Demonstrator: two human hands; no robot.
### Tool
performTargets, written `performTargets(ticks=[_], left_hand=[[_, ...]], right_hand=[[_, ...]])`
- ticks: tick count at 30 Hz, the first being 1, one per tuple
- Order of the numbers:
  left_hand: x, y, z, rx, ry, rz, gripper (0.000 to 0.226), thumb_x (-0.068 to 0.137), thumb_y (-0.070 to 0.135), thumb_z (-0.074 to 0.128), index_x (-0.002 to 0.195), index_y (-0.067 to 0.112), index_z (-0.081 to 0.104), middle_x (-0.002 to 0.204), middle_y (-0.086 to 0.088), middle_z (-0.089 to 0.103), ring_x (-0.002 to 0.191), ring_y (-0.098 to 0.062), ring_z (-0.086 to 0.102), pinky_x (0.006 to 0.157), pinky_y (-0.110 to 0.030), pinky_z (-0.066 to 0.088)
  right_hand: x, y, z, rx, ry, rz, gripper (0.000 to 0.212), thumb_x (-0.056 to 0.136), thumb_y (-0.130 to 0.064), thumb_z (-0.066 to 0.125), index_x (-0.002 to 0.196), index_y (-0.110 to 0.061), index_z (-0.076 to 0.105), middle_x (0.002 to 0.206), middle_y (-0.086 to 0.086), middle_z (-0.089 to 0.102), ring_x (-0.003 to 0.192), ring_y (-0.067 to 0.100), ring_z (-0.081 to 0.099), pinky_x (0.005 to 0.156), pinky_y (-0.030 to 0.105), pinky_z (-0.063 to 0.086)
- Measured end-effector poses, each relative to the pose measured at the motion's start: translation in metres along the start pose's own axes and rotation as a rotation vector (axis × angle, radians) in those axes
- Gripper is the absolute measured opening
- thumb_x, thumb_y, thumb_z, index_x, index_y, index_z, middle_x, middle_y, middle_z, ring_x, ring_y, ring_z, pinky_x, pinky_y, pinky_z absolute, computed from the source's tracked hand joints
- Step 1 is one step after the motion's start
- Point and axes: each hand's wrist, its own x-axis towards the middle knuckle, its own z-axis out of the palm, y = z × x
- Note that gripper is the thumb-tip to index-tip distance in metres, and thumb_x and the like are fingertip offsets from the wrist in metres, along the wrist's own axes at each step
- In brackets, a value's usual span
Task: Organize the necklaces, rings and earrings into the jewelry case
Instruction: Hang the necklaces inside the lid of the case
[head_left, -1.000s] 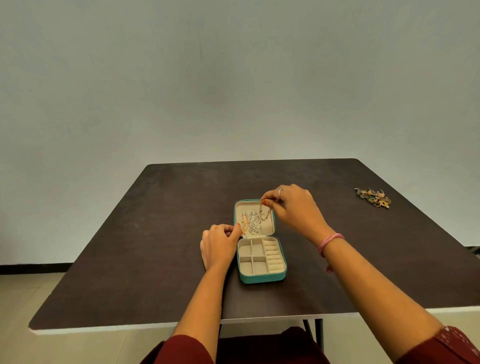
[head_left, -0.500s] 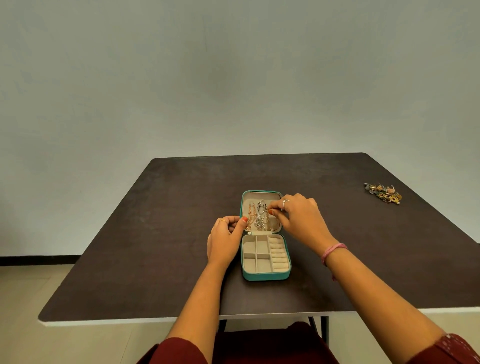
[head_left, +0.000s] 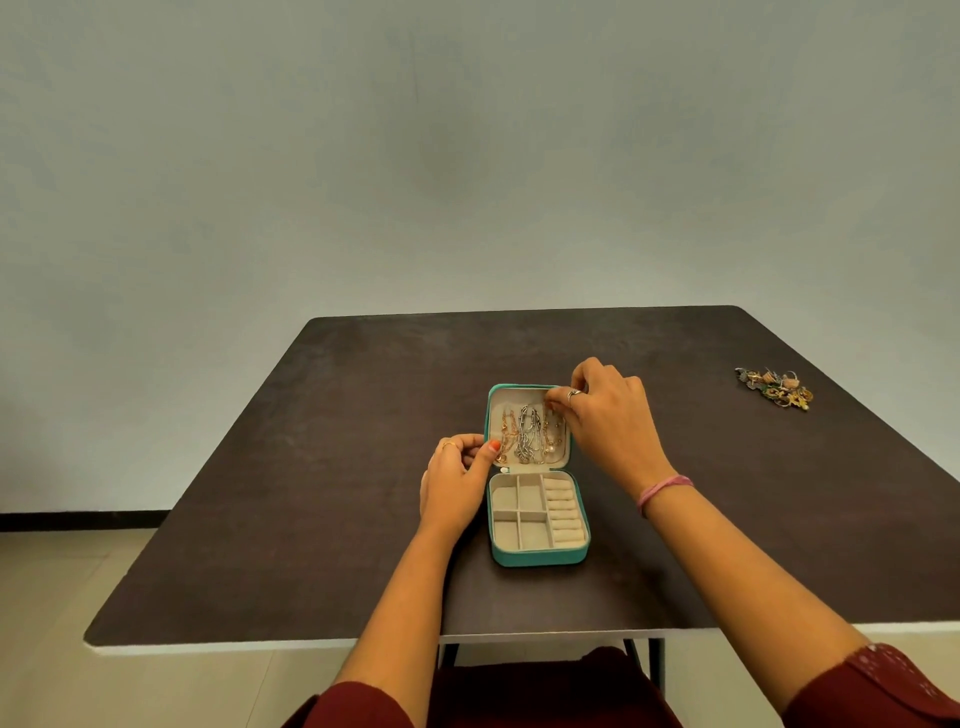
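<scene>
Curled fingers of the left hand (head_left: 457, 480) press against the left edge of the teal zip-round jewelry case (head_left: 537, 556), the thumb with its orange nail lying on the rim of the opened lid; this probably steadies the case while the other hand works. That lid, lined in beige, lies flat on the dark brown table (head_left: 322, 467) and carries several gold and silver chain necklaces (head_left: 527, 434) hung side by side. Below it, the beige divided tray and its ring rolls look bare. Over the lid's upper right corner the right hand (head_left: 608, 415) pinches thumb to fingertips, seemingly fastening a chain's top end, though the chain there is too fine to be sure. Well apart, near the table's right edge, waits a small heap of rings and earrings (head_left: 776, 387).
</scene>
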Motion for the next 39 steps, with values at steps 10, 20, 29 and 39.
performTargets(ticks=[10,20,29,39], left_hand=[[0.001,-0.001,0.0,-0.034,-0.02,0.01,0.011,0.089,0.044,0.061,0.094,0.035,0.057,0.101,0.008,0.063,0.089,-0.006,0.061,0.083,-0.035,0.053],[0.001,-0.002,0.0,-0.04,-0.015,0.021,0.009,0.088,0.044,0.062,0.09,0.036,0.057,0.098,0.006,0.064,0.086,-0.008,0.061,0.083,-0.038,0.053],[0.001,-0.002,-0.001,-0.044,-0.021,0.024,0.009,0.087,0.043,0.063,0.087,0.037,0.056,0.099,0.005,0.064,0.086,-0.009,0.061,0.084,-0.04,0.053],[0.002,-0.003,-0.001,-0.09,-0.028,0.038,0.009,0.086,0.04,0.066,0.09,0.035,0.059,0.099,0.002,0.065,0.085,-0.012,0.062,0.084,-0.044,0.053]], right_hand=[[-0.004,0.003,0.01,0.107,0.115,0.0,0.024,0.072,-0.022,0.081,0.096,-0.018,0.075,0.076,0.007,0.054,0.062,0.021,0.051,0.049,0.028,0.035],[0.0,0.008,0.017,0.183,0.138,0.013,0.021,0.075,-0.024,0.079,0.094,-0.017,0.074,0.082,0.005,0.061,0.067,0.019,0.057,0.053,0.032,0.045],[0.013,0.009,0.008,0.419,-0.016,0.246,0.024,0.08,-0.028,0.075,0.095,-0.021,0.057,0.094,-0.006,0.053,0.08,0.008,0.052,0.072,0.029,0.048],[0.032,0.016,-0.001,1.118,-0.451,0.791,0.039,0.076,-0.01,0.076,0.107,-0.016,0.053,0.099,0.003,0.061,0.095,0.017,0.057,0.074,0.029,0.049]])
